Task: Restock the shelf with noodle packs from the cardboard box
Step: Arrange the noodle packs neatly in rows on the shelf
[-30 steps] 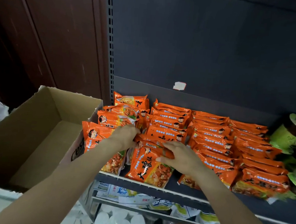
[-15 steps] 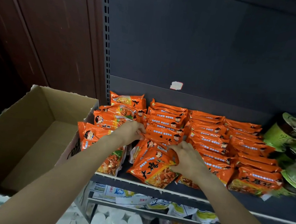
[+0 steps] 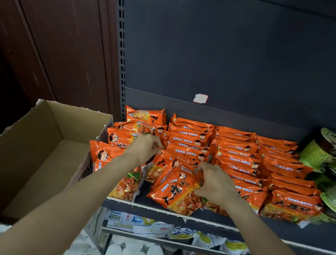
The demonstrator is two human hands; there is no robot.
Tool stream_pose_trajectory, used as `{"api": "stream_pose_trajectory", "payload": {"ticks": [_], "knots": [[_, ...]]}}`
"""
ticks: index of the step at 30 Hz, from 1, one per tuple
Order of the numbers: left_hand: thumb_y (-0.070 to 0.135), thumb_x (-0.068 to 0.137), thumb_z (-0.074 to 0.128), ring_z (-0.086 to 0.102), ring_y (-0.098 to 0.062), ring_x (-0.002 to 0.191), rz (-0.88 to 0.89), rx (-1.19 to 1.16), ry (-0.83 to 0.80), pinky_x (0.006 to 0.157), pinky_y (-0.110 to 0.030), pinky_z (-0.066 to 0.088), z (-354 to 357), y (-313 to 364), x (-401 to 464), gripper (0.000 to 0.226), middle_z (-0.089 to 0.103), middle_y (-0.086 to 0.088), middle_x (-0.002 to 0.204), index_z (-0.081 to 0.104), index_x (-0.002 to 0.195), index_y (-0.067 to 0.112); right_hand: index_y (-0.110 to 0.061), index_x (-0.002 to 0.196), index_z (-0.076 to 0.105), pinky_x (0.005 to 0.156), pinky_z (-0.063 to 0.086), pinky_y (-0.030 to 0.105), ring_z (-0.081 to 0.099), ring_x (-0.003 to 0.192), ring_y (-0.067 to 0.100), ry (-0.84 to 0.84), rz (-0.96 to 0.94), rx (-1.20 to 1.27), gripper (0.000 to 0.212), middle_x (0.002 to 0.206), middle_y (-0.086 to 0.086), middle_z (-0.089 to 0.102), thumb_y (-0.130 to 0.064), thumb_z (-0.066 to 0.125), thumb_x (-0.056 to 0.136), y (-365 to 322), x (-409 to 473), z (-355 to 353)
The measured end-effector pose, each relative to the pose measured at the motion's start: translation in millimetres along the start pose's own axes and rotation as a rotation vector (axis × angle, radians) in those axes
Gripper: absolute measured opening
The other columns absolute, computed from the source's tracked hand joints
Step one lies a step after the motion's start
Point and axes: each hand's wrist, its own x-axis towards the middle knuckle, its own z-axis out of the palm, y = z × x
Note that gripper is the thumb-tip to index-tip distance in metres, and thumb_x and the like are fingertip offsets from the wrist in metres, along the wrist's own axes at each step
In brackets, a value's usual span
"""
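From the head camera, your right hand (image 3: 215,184) pinches the tilted noodle pack (image 3: 177,192) at the shelf (image 3: 174,213) front edge, likely to square it into its row. Your left hand (image 3: 146,148) pinches a pack behind it. The cardboard box (image 3: 35,155) by the shelf's left end looks empty.

A dark grey back panel (image 3: 243,52) rises behind the goods, bearing a small white sticker (image 3: 200,98). Dark reddish-brown wooden panelling (image 3: 48,31) stands beside a slotted upright (image 3: 121,39).
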Motion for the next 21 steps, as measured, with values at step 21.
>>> {"api": "stream_pose_trajectory", "payload": {"ticks": [21], "knots": [[0.046, 0.088, 0.056, 0.03, -0.014, 0.117, 0.24, 0.233, -0.107, 0.105, -0.027, 0.027, 25, 5, -28, 0.061, 0.037, 0.003, 0.124, 0.043, 0.14, 0.018, -0.025, 0.128, 0.044, 0.099, 0.037, 0.037, 0.044, 0.118, 0.017, 0.064, 0.086, 0.023, 0.063, 0.124, -0.003, 0.05, -0.05, 0.07, 0.076, -1, 5, 7]]}}
